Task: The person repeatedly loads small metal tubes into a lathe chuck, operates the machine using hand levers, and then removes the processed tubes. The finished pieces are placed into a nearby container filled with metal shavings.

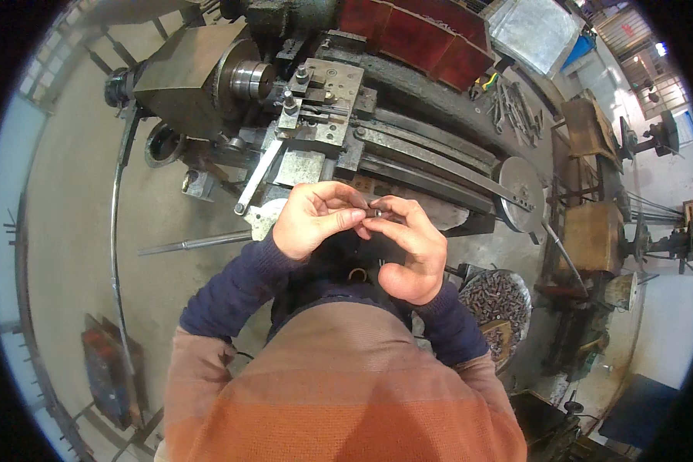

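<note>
Close in front of my body, both hands meet around a small metal cylindrical piece (373,213). My left hand (316,219) pinches it from the left between thumb and fingers. From the other side, my right hand (413,239) grips the same piece with thumb and fingertips. The fingers cover most of the piece, and only a short end shows. Just beyond my hands stands a lathe, its tool post (316,104) on the carriage and its round chuck (251,79) to the left. A flat metal lever (259,176) reaches toward me beside my left hand.
By my right elbow sits a round container (523,306) full of small metal pieces. Red boxes (416,42) stand behind the lathe, with several wrenches (508,112) lying to their right. A round disc (520,194) ends the lathe bed. A long rod (196,242) juts out leftward.
</note>
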Demonstrator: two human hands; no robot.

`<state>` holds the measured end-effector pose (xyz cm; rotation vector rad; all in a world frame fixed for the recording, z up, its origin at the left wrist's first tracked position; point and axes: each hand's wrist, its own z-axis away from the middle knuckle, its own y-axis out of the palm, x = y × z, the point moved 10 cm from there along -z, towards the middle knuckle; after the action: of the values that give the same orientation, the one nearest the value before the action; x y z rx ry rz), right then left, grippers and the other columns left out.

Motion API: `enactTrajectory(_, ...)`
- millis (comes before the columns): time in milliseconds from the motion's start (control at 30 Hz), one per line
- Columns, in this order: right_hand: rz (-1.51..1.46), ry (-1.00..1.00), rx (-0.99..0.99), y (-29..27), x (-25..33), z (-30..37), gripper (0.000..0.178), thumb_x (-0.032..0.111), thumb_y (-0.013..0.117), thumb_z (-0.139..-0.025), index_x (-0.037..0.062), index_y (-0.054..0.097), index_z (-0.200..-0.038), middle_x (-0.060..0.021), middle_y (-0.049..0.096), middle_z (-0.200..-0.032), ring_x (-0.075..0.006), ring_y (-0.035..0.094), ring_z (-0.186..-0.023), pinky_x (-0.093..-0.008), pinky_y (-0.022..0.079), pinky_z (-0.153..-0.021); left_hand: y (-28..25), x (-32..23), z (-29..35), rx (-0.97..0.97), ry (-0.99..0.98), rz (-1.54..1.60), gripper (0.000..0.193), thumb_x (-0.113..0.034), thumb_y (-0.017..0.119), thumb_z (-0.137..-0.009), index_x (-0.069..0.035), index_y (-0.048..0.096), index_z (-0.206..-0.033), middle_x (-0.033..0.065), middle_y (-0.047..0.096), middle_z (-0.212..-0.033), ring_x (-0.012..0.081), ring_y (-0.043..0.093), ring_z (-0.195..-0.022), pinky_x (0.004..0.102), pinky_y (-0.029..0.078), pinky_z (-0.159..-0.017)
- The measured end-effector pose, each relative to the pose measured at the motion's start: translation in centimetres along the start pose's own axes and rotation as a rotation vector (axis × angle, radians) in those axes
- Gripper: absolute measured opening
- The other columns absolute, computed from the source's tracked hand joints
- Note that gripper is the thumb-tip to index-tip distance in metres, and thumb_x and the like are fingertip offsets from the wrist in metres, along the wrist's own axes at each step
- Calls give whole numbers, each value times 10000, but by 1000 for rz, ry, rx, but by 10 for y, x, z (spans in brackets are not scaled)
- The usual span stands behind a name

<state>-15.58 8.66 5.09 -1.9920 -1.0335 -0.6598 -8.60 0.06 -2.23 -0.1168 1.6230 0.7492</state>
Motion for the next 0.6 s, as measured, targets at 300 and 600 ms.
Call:
enactTrajectory(300, 57, -33, 14, 6, 1, -1, 407, 227, 587, -629, -12, 633, -955, -183, 565, -1005, -307, 554, -916, -354, 448, -805, 2, 19, 3, 6, -102, 313, 188, -55, 591, -832, 37, 527, -982, 138, 620, -881, 246, 640, -787, 319, 516, -731)
enactTrajectory(600, 40, 0, 1, 9, -9, 1, 494, 147, 526, -501, 11, 639, -962, -164, 560, -1018, -312, 529, -928, -360, 435, -813, 2, 26, 3, 25, -136, 356, 233, -87, 602, -823, 40, 498, -989, 132, 583, -912, 248, 623, -825, 344, 522, -748)
